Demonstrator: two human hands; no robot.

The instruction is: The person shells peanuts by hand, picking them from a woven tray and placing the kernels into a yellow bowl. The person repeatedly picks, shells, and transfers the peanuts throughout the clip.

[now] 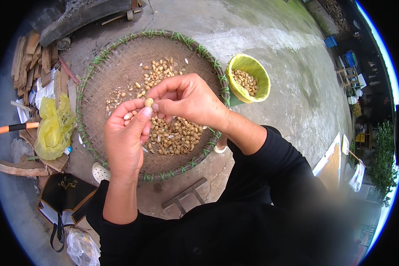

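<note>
Between the fingertips of both hands is a peanut in its shell [149, 102]. My left hand [129, 129] pinches it with thumb and forefinger, and a few more peanuts [128, 116] lie in its curled fingers. My right hand [189, 99] touches the same peanut from the right, thumb against it. Beneath both hands lies a round woven bamboo tray [109, 71], its rim bound with green strips. On it are a large pile of peanuts [178, 136], a looser group [161, 69] farther up, and small shell bits [114, 99] at the left.
Right of the tray stands a bin lined with a yellow bag [263, 79], with peanuts inside. At the left are stacked wood pieces [30, 63], a yellow plastic bag [53, 126] and a black bag [61, 193]. A small stool or frame [184, 196] is near my body.
</note>
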